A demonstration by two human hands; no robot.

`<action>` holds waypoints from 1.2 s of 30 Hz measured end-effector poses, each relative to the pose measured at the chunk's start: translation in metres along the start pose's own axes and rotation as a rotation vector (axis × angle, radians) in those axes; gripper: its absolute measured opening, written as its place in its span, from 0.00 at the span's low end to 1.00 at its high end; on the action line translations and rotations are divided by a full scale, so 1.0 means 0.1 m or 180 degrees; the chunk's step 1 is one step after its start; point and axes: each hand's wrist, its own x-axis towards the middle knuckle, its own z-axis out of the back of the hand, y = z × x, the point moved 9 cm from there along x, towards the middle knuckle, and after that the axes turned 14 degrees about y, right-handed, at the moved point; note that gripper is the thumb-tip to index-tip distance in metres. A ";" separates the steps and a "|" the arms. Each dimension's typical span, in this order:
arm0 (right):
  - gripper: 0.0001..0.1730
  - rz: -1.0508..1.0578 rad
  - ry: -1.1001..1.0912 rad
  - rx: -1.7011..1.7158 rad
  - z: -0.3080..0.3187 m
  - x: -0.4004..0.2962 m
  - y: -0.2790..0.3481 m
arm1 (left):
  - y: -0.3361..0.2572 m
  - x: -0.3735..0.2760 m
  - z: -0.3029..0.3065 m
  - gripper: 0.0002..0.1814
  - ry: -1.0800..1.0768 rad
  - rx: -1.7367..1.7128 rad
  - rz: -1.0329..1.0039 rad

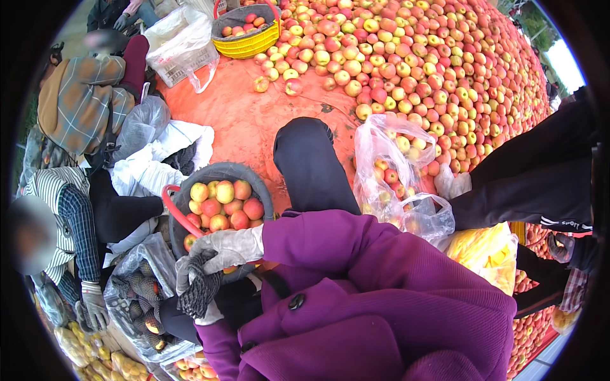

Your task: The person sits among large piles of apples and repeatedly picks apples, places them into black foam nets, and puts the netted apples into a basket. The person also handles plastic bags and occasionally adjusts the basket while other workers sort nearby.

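Note:
Both my hands, in grey-white gloves, are together at the rim of an apple bucket. My right hand (233, 248) reaches across from the purple sleeve and pinches a bunch of dark mesh netting (202, 288). My left hand (209, 314) grips the same netting from below; the netting hides much of it. Just beyond them stands a round bucket with a dark lining (190, 177) and a red handle (177, 212), filled with red and yellow apples (224, 191). Left of my hands, a clear plastic bag (164, 255) holds apples in dark nets (143, 290).
A large apple heap (419, 62) covers the red tarp (224, 114). A yellow basket (248, 46) stands at its edge. Transparent bags (381, 138) with apples lie right of my knee. Two people (88, 100) sit at left; dark-trousered legs (524, 181) reach in from the right.

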 end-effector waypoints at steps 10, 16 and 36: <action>0.20 0.0150 -0.0161 0.0553 0.11 -0.07 0.09 | 0.21 -0.44 0.01 0.27 -0.0005 0.0216 -0.0056; 0.14 0.0519 0.0068 0.2446 -0.12 0.02 -0.17 | -0.35 -0.21 0.11 0.29 0.0422 -0.5392 -0.0085; 0.21 0.0616 0.0619 0.0007 -0.48 0.10 -0.62 | -0.82 -0.36 0.02 0.42 0.1185 -0.6853 0.0052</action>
